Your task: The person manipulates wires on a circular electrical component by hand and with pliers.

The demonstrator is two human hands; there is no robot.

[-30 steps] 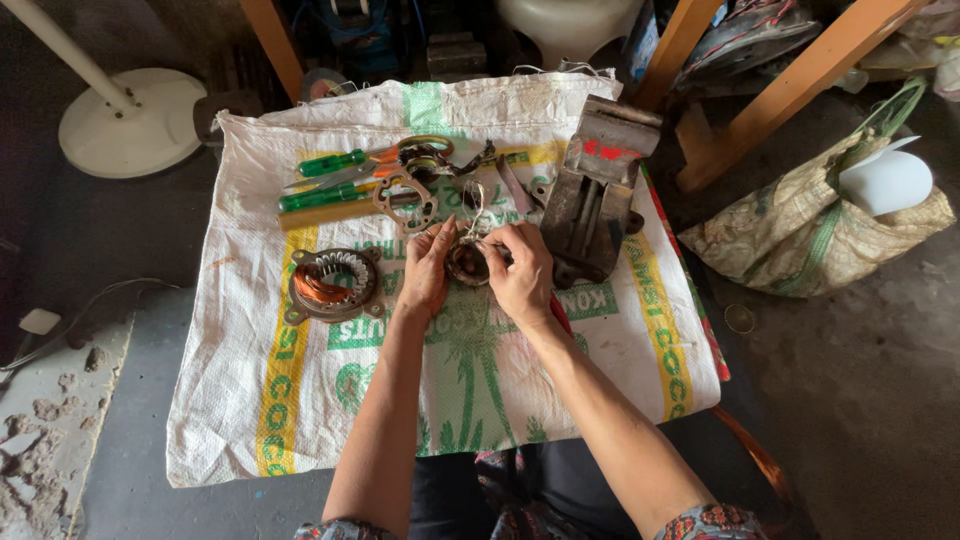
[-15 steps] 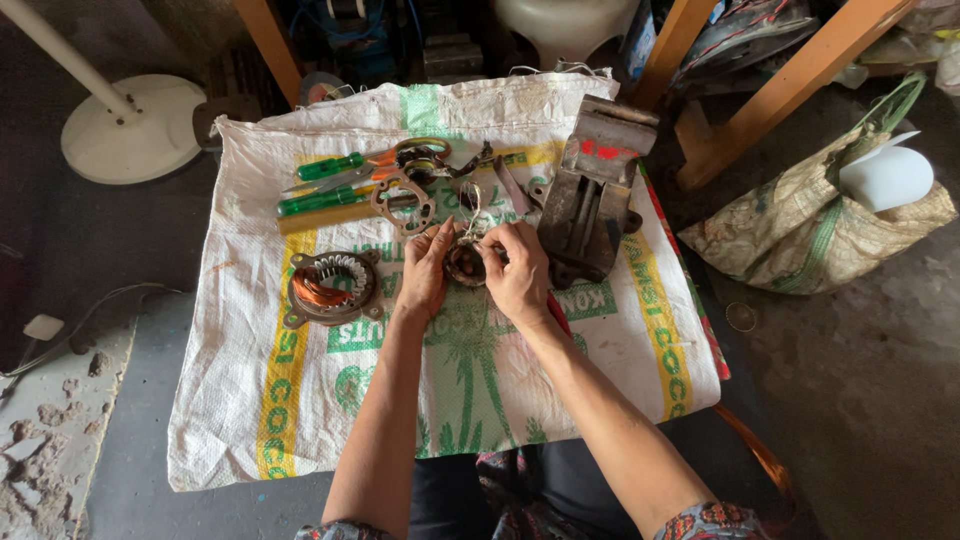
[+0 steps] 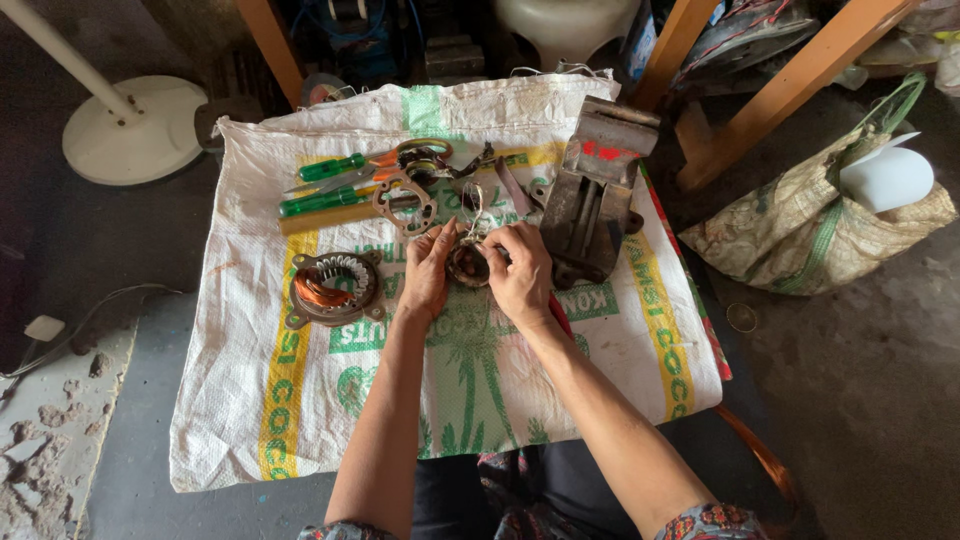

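Here both hands (image 3: 480,270) grip a round, rusty metal part (image 3: 467,266).

A small round motor part (image 3: 467,265), rusty brown with a dark hollow in its middle, sits pinched between the fingers of both hands, raised just above the white woven sack (image 3: 520,390), thin wires rising from it.

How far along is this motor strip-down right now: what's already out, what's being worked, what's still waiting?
Already apart: the copper-wound stator lies alone on the woven sack, and a metal end bracket lies by the green-handled screwdrivers. In hand: left hand and right hand both grip a small round rusty part. Waiting: the grey vise sits unused beside them.
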